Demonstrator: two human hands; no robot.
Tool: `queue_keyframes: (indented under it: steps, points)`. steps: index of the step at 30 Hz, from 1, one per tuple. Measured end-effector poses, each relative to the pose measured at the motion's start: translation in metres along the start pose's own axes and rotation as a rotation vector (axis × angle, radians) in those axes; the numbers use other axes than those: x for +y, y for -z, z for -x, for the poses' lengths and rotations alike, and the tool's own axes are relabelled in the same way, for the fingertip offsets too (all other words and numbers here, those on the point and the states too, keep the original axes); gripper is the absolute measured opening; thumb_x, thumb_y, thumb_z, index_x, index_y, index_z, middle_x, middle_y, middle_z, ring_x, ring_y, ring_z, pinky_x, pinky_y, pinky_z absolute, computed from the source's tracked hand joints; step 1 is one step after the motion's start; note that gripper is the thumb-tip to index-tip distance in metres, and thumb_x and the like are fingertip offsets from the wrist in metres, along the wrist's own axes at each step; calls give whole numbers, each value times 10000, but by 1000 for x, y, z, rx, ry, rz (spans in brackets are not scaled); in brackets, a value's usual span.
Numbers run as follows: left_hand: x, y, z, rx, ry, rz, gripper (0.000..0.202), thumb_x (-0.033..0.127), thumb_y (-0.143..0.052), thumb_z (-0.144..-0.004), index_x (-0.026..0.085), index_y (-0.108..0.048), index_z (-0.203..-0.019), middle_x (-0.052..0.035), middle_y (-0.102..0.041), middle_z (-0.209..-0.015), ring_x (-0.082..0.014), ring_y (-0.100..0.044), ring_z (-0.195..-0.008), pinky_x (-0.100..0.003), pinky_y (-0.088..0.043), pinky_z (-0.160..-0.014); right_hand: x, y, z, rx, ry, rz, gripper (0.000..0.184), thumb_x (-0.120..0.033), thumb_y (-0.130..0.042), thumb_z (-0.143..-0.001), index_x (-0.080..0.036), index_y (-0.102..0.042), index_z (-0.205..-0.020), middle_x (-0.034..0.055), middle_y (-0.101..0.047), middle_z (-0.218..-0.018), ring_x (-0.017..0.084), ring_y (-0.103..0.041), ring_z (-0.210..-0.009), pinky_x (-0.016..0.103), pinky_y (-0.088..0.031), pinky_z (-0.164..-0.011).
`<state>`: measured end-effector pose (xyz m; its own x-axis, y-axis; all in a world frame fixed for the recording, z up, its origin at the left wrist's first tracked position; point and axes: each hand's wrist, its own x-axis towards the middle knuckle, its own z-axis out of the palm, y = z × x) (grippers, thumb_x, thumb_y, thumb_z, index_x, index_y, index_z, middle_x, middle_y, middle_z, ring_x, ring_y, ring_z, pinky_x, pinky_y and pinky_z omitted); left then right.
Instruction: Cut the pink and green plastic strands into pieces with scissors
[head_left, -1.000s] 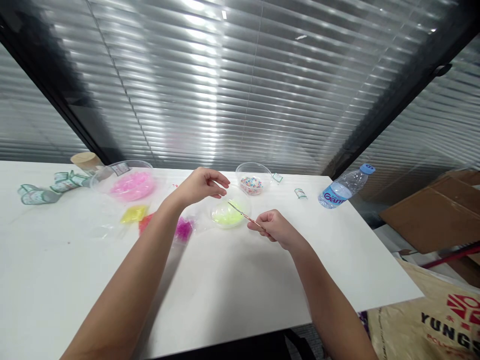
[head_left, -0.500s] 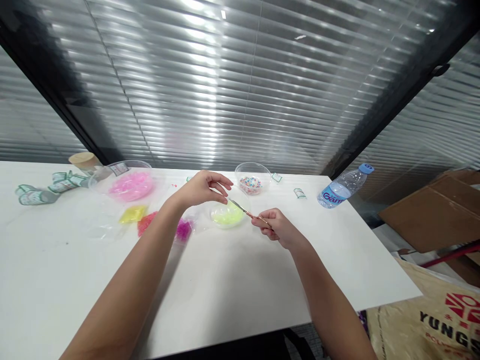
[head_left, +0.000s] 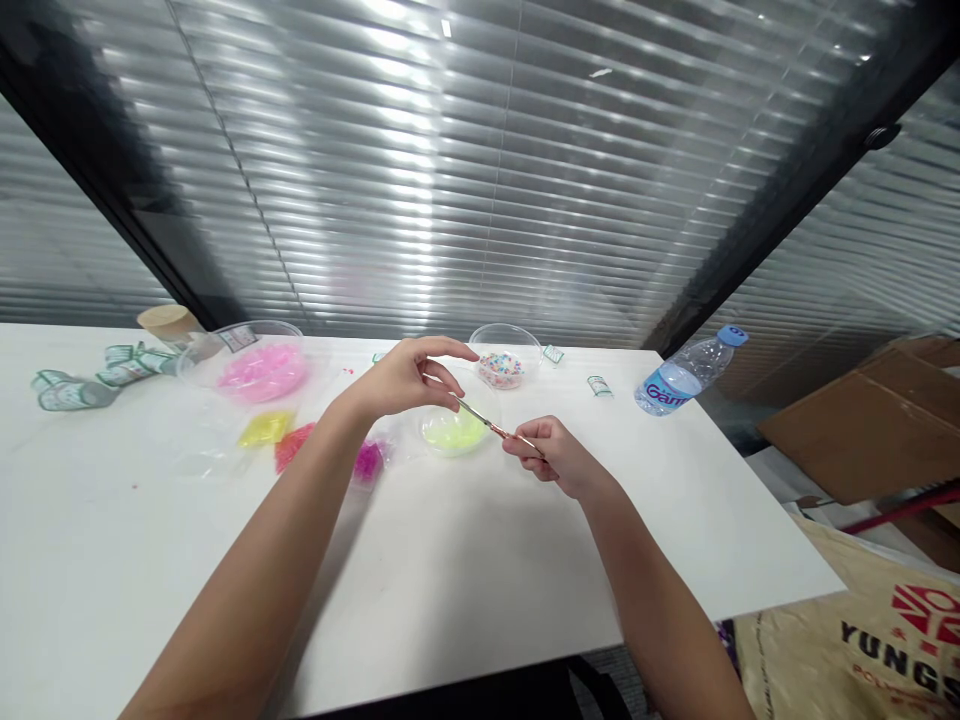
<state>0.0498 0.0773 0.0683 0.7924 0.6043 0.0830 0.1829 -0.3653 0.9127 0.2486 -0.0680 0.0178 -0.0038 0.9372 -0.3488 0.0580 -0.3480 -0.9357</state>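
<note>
My right hand (head_left: 546,450) is closed around the copper-coloured handles of a small pair of scissors (head_left: 486,421), whose silver blades point up and left. At the blade tip is my left hand (head_left: 421,378), its index finger stretched out and the other fingers bent above the thumb. The fingers stand apart, and I make out nothing between them. Beneath the blades sits a clear bowl (head_left: 454,434) with pale yellow-green material inside. Just behind it stands a clear bowl of multicoloured beads (head_left: 501,370).
To the left are a large clear bowl with pink material (head_left: 264,374), a yellow packet (head_left: 266,428), a red packet (head_left: 294,446), and a magenta packet (head_left: 367,461). Crumpled green-and-white wrappers (head_left: 73,390) lie farther left. A water bottle (head_left: 688,376) leans at the right; cardboard (head_left: 862,430) is beyond the table.
My left index finger has straightened and moved right, away from the thumb. The blade tip is now right at the left thumb. My right hand has barely moved.
</note>
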Motion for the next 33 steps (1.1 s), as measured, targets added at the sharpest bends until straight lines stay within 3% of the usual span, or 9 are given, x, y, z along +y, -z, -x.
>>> queue_keyframes:
  steps: [3,13,19,25,33]
  points:
    - [1,-2,-1,-11,11,11,582,272,-801,-630,237,-620,-1182,-32,-702,-875,-231,-700,-887,-286,-599,-728,-1,-1,0,-1,3,-10,555,-504,-751,-660,-188,-306,-555,-67,-253,-554,51,-161,-502,265,-76,-472]
    - [-1,-3,-2,-42,-47,-38,552,239,-800,-626,258,-636,-1152,-35,-685,-1055,-210,-687,-908,-255,-585,-710,0,0,0,44,12,56,532,-517,-771,-648,-177,-375,-542,-65,-317,-536,47,-221,-484,261,-135,-471]
    - [-6,8,-1,-114,-76,-111,470,238,-796,-635,249,-671,-1088,-22,-665,-1166,-216,-616,-1106,-332,-498,-996,-1,0,0,57,7,71,505,-513,-778,-637,-173,-416,-543,-68,-321,-526,48,-230,-482,258,-147,-474]
    - [-6,8,-2,-158,-40,-172,414,262,-724,-733,262,-642,-1139,-19,-713,-992,-200,-657,-985,-280,-546,-786,0,0,0,46,17,83,525,-510,-776,-645,-174,-388,-531,-70,-305,-521,46,-222,-479,259,-141,-474]
    - [-2,4,-2,-151,-57,-225,391,261,-715,-745,279,-648,-1130,2,-717,-975,-179,-658,-944,-250,-532,-748,3,1,-2,36,17,38,522,-494,-777,-643,-174,-382,-527,-73,-288,-521,43,-193,-480,263,-114,-472]
